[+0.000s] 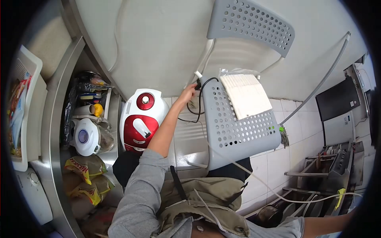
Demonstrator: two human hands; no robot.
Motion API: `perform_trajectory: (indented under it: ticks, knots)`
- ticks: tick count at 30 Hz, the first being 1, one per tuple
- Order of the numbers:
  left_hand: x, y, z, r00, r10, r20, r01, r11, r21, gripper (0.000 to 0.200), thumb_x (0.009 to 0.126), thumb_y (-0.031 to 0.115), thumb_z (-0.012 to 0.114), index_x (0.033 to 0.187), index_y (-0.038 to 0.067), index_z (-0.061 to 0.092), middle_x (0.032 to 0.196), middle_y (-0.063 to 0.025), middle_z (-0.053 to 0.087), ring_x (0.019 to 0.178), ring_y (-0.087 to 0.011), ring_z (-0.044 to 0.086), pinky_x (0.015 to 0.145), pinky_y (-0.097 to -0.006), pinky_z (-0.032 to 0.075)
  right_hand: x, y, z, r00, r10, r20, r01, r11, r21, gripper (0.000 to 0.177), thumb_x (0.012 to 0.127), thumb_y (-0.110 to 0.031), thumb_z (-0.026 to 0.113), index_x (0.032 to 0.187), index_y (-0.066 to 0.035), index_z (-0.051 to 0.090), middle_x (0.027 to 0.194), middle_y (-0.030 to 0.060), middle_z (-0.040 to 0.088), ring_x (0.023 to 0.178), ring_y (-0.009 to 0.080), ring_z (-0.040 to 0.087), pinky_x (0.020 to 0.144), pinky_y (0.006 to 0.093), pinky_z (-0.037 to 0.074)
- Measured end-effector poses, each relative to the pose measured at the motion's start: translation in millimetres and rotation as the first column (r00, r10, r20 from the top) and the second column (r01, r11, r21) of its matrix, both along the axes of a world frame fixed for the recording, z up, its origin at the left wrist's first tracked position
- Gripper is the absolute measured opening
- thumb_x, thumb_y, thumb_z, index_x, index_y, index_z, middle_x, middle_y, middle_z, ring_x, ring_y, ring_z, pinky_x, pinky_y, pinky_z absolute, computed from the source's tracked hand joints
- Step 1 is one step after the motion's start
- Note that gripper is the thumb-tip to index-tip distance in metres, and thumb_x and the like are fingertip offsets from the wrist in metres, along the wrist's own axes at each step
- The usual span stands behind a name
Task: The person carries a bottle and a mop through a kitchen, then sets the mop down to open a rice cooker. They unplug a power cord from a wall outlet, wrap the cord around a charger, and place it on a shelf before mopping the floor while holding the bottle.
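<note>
My left hand reaches to the back left corner of a grey perforated folding chair. Its fingers are closed around a black plug, partly hidden by them. From there a black cord loops beside the seat toward a red and white appliance standing left of my forearm. On the seat lies a stack of white folded napkins in clear plastic. My right forearm extends to the lower right edge, where the hand is out of view.
A pale cable runs across the front of the chair to the right. Steel shelving on the left holds a blender and yellow packets. A grey hose, a green mop and a metal rack are at right.
</note>
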State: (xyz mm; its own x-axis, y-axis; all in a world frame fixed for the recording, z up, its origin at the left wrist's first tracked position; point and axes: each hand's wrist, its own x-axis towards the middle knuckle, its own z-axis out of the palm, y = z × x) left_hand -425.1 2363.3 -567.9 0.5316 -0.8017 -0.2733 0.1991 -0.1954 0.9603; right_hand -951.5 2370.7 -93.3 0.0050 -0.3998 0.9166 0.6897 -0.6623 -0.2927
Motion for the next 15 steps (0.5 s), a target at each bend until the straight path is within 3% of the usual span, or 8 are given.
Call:
perform_trajectory:
  ticks: [2,3,6,7,8,11,14,15]
  knots:
    - [4,-22,-9,0.95,-0.013,-0.312,-0.128,0.895,-0.428,0.051,0.075,0.015,0.04,0.121,-0.006,0.043,0.119,-0.0116,0.051,0.106,-0.0169,0.047,0.092,-0.0286,0.035,-1,-3,-11,0.999,0.039,-0.005,-0.039,0.999,0.027,0.014,0.083,-0.012,0.033,0.071,-0.006,0.035,0.062,0.0016,0.029,0.042,0.0091,0.025,0.033,0.0203,0.03]
    - [10,-30,-14,0.949,-0.091,-0.301,-0.091,0.836,-0.541,0.051,0.078,0.022,0.04,0.12,-0.007,0.043,0.121,-0.0133,0.05,0.114,-0.0204,0.044,0.098,-0.032,0.031,-1,-3,-16,0.999,0.045,-0.012,-0.044,0.998,0.051,0.015,0.083,-0.012,0.033,0.07,-0.006,0.034,0.062,0.0015,0.029,0.042,0.0095,0.024,0.032,0.0211,0.029]
    - [4,-36,22,0.854,-0.161,-0.494,-0.182,0.798,-0.575,0.05,0.081,0.026,0.038,0.12,-0.005,0.044,0.123,-0.0145,0.048,0.114,-0.0214,0.043,0.1,-0.0318,0.029,-8,-8,-22,0.999,0.042,-0.017,-0.04,0.994,0.099,0.015,0.083,-0.013,0.033,0.069,-0.007,0.032,0.062,0.0014,0.029,0.042,0.0104,0.023,0.033,0.0228,0.028]
    - [1,-39,27,0.852,-0.112,-0.512,-0.234,0.793,-0.562,0.043,0.082,0.028,0.046,0.112,-0.003,0.049,0.111,-0.0129,0.054,0.104,-0.0196,0.051,0.091,-0.0317,0.039,-11,-10,-24,0.999,0.036,-0.011,-0.034,0.992,0.118,0.015,0.082,-0.013,0.034,0.068,-0.007,0.032,0.062,0.0015,0.028,0.043,0.0108,0.022,0.033,0.0237,0.027]
    - [0,-45,26,0.85,-0.113,-0.515,-0.233,0.796,-0.559,0.043,0.082,0.028,0.046,0.112,-0.003,0.049,0.111,-0.0129,0.054,0.104,-0.0196,0.051,0.091,-0.0317,0.039,-13,-13,-25,0.999,0.033,-0.013,-0.031,0.992,0.121,0.015,0.082,-0.013,0.034,0.068,-0.007,0.032,0.062,0.0015,0.028,0.043,0.0108,0.022,0.033,0.0237,0.027]
    - [-1,-62,31,0.854,0.061,-0.516,-0.307,0.861,-0.406,0.028,0.071,0.018,0.072,0.088,0.005,0.053,0.076,-0.0027,0.055,0.065,-0.0114,0.058,0.055,-0.0248,0.049,-22,-22,-30,0.994,0.095,-0.05,-0.086,0.984,0.156,0.015,0.081,-0.013,0.035,0.068,-0.008,0.031,0.062,0.0016,0.028,0.045,0.0116,0.024,0.036,0.0251,0.028]
    - [-7,-60,49,0.891,0.199,-0.407,-0.318,0.915,-0.248,0.028,0.071,0.017,0.072,0.086,0.004,0.053,0.075,-0.0035,0.056,0.06,-0.0114,0.056,0.052,-0.0238,0.048,-41,-36,-36,0.987,0.137,-0.084,-0.115,0.968,0.224,0.017,0.082,-0.014,0.034,0.067,-0.008,0.03,0.062,0.0014,0.028,0.048,0.0124,0.025,0.04,0.0268,0.029]
    - [-4,-64,45,0.857,0.246,-0.453,-0.372,0.903,-0.214,0.031,0.066,0.012,0.075,0.084,0.002,0.053,0.075,-0.0033,0.056,0.057,-0.0124,0.056,0.049,-0.024,0.047,-69,-47,-37,0.971,-0.236,-0.047,0.24,0.934,0.265,0.014,0.082,-0.012,0.036,0.069,-0.007,0.032,0.063,0.002,0.029,0.05,0.0131,0.026,0.042,0.0272,0.03]
